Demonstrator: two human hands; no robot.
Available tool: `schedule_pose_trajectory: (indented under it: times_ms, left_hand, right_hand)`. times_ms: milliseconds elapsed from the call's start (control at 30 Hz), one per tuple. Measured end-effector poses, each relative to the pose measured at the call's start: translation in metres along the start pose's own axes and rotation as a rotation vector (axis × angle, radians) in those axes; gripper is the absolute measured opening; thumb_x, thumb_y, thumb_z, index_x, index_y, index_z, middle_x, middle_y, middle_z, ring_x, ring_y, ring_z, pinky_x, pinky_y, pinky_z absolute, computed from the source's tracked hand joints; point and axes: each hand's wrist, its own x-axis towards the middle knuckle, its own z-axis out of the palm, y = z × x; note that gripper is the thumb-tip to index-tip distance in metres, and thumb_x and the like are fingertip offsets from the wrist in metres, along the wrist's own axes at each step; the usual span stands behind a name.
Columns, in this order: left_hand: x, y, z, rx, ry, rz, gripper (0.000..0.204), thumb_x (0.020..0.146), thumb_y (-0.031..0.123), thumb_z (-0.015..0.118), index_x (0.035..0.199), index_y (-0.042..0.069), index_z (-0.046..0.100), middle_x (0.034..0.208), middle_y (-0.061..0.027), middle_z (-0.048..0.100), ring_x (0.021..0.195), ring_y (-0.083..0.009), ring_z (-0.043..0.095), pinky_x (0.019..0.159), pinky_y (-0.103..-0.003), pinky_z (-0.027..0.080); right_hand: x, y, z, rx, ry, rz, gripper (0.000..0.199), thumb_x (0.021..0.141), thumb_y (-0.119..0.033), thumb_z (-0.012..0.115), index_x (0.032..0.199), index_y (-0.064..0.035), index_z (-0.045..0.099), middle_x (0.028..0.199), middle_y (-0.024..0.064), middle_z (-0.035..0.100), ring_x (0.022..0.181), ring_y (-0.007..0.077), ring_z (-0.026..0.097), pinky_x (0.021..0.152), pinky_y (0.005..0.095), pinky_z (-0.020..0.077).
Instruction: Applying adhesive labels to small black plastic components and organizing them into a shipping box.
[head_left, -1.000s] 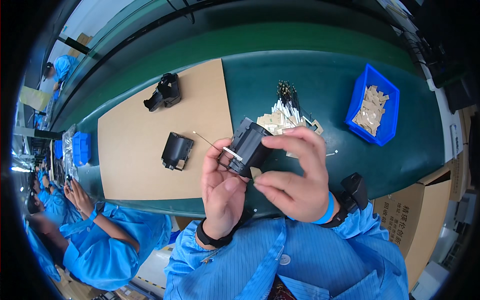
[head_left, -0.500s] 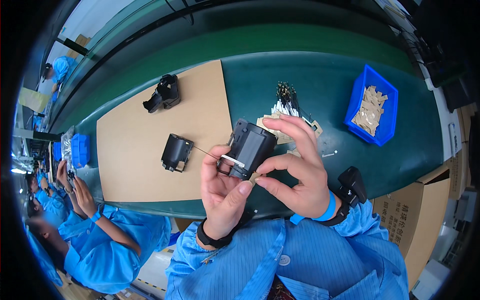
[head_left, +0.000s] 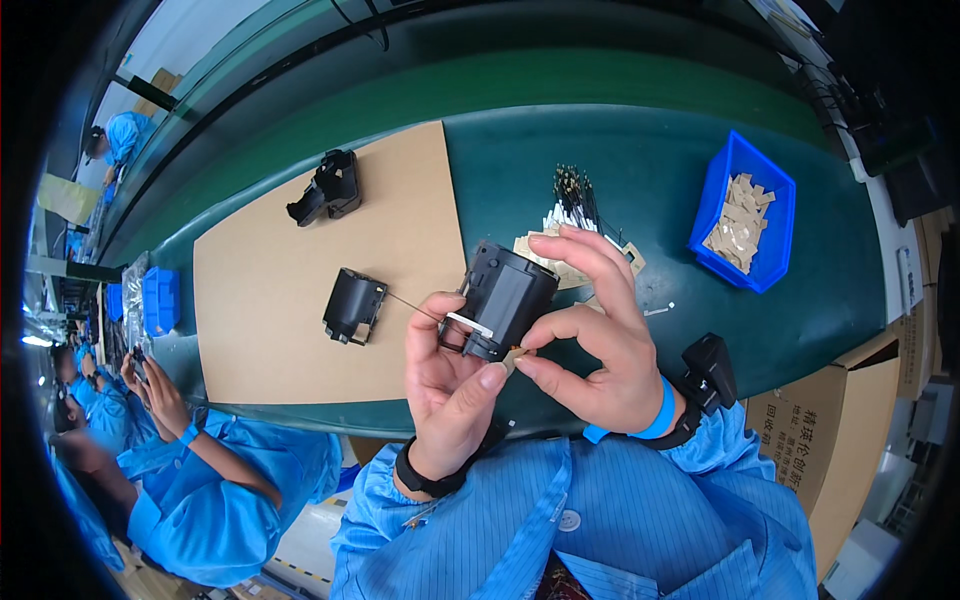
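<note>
Both hands hold a black plastic housing (head_left: 510, 298) above the near edge of the green table (head_left: 640, 190). My left hand (head_left: 450, 385) cups it from below, thumb on its lower rim. My right hand (head_left: 595, 335) wraps its right side, fingers over the top, and pinches a small tan piece (head_left: 514, 357) against the bottom edge. A thin wire with a white sleeve (head_left: 440, 316) sticks out to the left of the housing.
A brown cardboard sheet (head_left: 270, 290) carries two more black housings (head_left: 354, 305) (head_left: 326, 187). Behind my hands lie tan pieces and a bundle of thin probes (head_left: 572, 195). A blue bin (head_left: 742, 212) of tan pieces stands right. A person in blue works at lower left.
The housing has turned and sunk slightly in my hands. My right hand's fingers have slid from its top to its right side and bottom edge.
</note>
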Motion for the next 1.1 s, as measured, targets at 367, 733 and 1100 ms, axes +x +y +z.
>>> schedule_pose_trajectory:
  times_ms: [367, 733, 1100]
  left_hand:
    - [0.002, -0.001, 0.001, -0.083, 0.018, -0.045, 0.061, 0.073, 0.006, 0.058, 0.127, 0.008, 0.029, 0.119, -0.0125, 0.043, 0.111, -0.0267, 0.048, 0.089, -0.04, 0.044]
    - [0.001, 0.005, 0.005, -0.009, 0.028, -0.071, 0.066, 0.072, 0.009, 0.058, 0.13, 0.007, 0.027, 0.122, -0.0157, 0.042, 0.109, -0.0266, 0.05, 0.085, -0.038, 0.047]
    - [0.007, 0.005, 0.027, -0.099, -0.08, -0.047, 0.065, 0.073, -0.006, 0.061, 0.128, 0.004, 0.026, 0.115, -0.0131, 0.046, 0.106, -0.0207, 0.05, 0.09, -0.033, 0.041]
  right_hand:
    - [-0.01, 0.002, -0.057, -0.06, 0.254, 0.086, 0.013, 0.068, 0.001, 0.067, 0.072, -0.0033, 0.055, 0.103, 0.0134, 0.057, 0.097, 0.0253, 0.053, 0.086, 0.0348, 0.04]
    - [-0.036, 0.044, -0.161, -0.856, 0.466, 0.294, 0.008, 0.075, 0.001, 0.059, 0.083, 0.0006, 0.061, 0.078, 0.0109, 0.062, 0.072, 0.0218, 0.058, 0.064, 0.0297, 0.0446]
    - [-0.011, -0.003, -0.027, -0.113, 0.133, -0.111, 0.033, 0.051, -0.013, 0.079, 0.078, -0.0082, 0.061, 0.078, 0.0053, 0.055, 0.069, 0.0227, 0.05, 0.063, 0.0324, 0.0367]
